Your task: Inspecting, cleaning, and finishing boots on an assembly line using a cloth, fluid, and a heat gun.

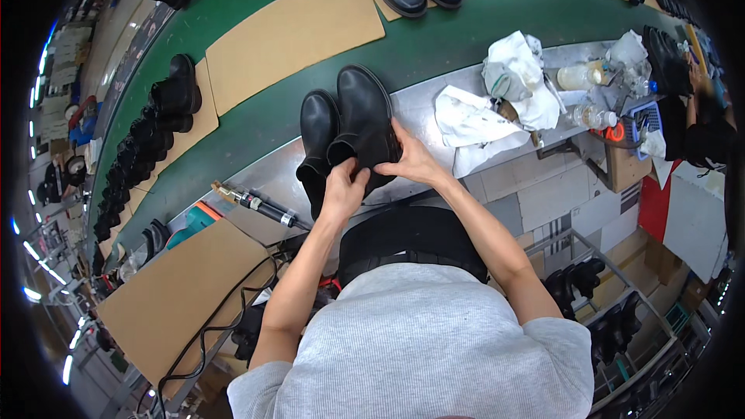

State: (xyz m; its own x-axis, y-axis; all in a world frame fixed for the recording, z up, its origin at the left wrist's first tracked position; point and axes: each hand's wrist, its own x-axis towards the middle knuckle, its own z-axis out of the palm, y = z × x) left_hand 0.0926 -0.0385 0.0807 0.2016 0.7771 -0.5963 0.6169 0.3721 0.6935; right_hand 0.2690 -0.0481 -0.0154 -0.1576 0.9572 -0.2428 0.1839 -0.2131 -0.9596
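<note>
Smooth black leather ankle boots [353, 128], a soft sheen along the toes, sit on a dull grey metal bench top [423, 105]. Matt brown cardboard sheet [291, 31] on the flat green conveyor belt [434, 39]. Crumpled white cloth rags [497, 97], soft and creased. Clear plastic bottles [582, 76], faintly glossy.

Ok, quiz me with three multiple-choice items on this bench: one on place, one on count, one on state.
1. Where does the white cloth lie from the held boots?
A right
B left
C under them

2. How many black boots are between the hands?
A one
B two
C four

3. What are the left hand and right hand doing?
A resting flat
B holding a tool
C gripping the boots' shafts

Answers: 1 A, cloth lies on the person's right; 2 B, a pair stands together; 3 C, fingers close on the shafts.
</note>
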